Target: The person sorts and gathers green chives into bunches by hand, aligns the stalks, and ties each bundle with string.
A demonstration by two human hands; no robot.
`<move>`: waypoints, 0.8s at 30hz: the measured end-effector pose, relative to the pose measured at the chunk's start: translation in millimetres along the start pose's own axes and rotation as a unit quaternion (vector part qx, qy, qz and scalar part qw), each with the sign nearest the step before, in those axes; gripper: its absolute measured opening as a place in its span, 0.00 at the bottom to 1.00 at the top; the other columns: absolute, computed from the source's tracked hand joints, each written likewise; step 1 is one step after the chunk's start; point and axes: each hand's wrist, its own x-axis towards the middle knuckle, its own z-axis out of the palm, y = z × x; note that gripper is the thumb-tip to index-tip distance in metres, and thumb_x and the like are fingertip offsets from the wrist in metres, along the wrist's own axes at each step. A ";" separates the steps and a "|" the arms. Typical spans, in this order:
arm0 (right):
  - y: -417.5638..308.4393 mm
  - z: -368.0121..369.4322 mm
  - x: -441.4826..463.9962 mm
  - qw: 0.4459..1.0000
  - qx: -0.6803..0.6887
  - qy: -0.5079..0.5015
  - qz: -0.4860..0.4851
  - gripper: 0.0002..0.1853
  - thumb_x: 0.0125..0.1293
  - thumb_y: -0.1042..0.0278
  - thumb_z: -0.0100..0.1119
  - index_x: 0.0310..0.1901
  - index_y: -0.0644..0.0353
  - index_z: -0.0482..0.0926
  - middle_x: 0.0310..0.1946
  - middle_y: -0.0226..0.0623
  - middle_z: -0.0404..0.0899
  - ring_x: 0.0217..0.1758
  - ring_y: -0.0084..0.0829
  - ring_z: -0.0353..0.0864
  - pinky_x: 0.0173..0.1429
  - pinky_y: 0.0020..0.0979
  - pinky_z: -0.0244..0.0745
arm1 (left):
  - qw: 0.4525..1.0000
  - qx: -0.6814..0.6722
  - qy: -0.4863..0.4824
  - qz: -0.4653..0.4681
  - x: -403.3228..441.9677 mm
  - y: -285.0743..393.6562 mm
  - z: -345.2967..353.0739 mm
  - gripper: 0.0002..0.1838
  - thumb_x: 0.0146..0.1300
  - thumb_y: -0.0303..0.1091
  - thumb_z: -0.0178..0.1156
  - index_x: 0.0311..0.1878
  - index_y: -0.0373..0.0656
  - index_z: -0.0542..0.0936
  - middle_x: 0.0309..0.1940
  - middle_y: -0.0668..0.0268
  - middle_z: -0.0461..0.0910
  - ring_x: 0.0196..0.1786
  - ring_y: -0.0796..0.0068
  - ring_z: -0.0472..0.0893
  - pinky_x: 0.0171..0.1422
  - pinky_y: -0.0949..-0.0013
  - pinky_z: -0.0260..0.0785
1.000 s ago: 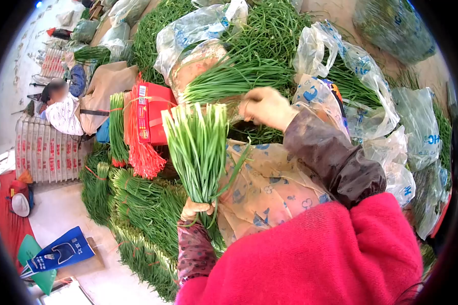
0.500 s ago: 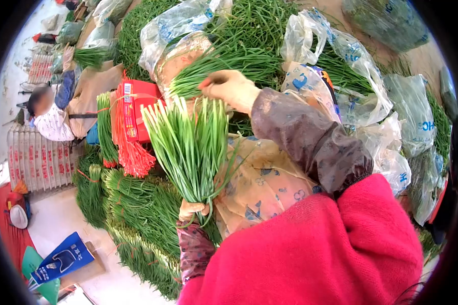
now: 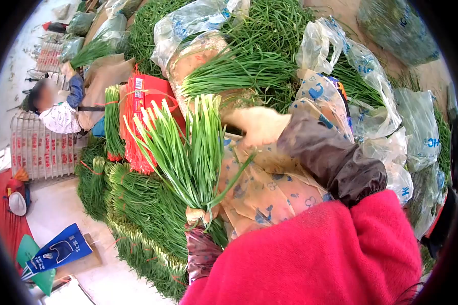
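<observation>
My left hand (image 3: 197,214) is wrapped round the lower part of a bunch of green stalks (image 3: 196,157), whose pale cut ends fan upward. My right hand (image 3: 259,127), smeared by motion, is to the right of the bunch's top, above the patterned apron; its fingers cannot be made out. Beyond it, loose green stalks (image 3: 239,71) lie with their pale ends to the left. Left of the bunch stands a red box (image 3: 160,94) with red ties (image 3: 137,147) hanging down its side.
Tied bundles (image 3: 147,203) are piled at the lower left. Clear plastic bags (image 3: 374,76) with greens lie at the right. Another person (image 3: 61,114) sits at the far left, holding greens, beside a stack of ribbed crates (image 3: 43,150). A blue sign (image 3: 61,251) stands lower left.
My right hand has swung from near the bunch's pale ends to the right and down. Stalks in my left hand have spread apart toward the left.
</observation>
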 end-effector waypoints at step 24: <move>-13.2 -0.1 21.0 0.729 0.682 0.000 -0.052 0.66 0.43 0.35 0.74 0.76 0.49 0.40 0.74 0.33 0.51 0.75 0.32 0.52 0.75 0.40 0.49 | 0.958 0.226 0.111 -0.137 41.9 24.0 76.1 0.35 0.45 0.24 0.72 0.61 0.37 0.73 0.56 0.57 0.77 0.56 0.63 0.76 0.61 0.60 0.66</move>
